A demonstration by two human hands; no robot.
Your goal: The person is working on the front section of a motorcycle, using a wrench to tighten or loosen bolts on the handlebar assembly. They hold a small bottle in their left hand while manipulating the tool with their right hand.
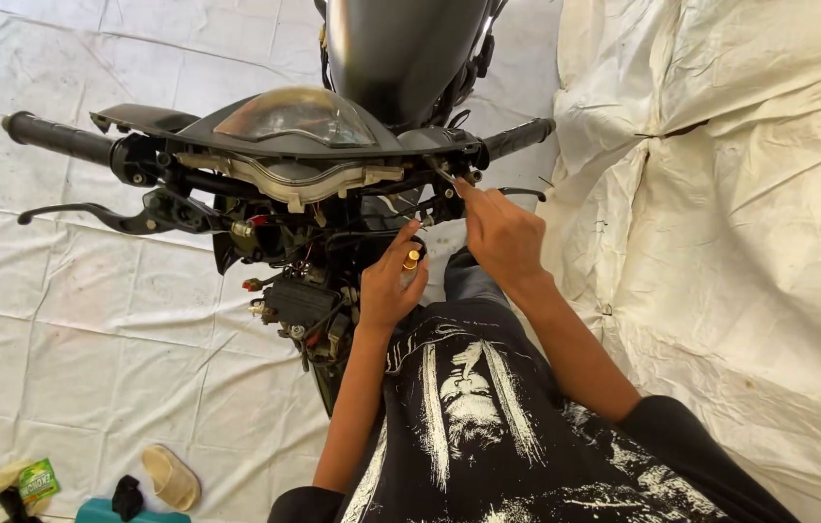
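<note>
Reaching into the stripped front of a motorcycle with both hands.

Right hand (502, 237) has its fingers together and extended, the fingertips (462, 186) touching a small fastener just under the right handlebar grip (517, 138); whether they pinch anything I cannot tell. Left hand (391, 281) has its fingers loosely curled beside a small brass-coloured part (411, 259), near the exposed wiring (299, 291). Farther out sit the instrument cluster (294, 118), the left brake lever (91, 213) and the white floor sheet (72, 329). Judged from this, steadying the brass-coloured part with the left hand while the right works slowly would keep the wiring from snagging.
</note>
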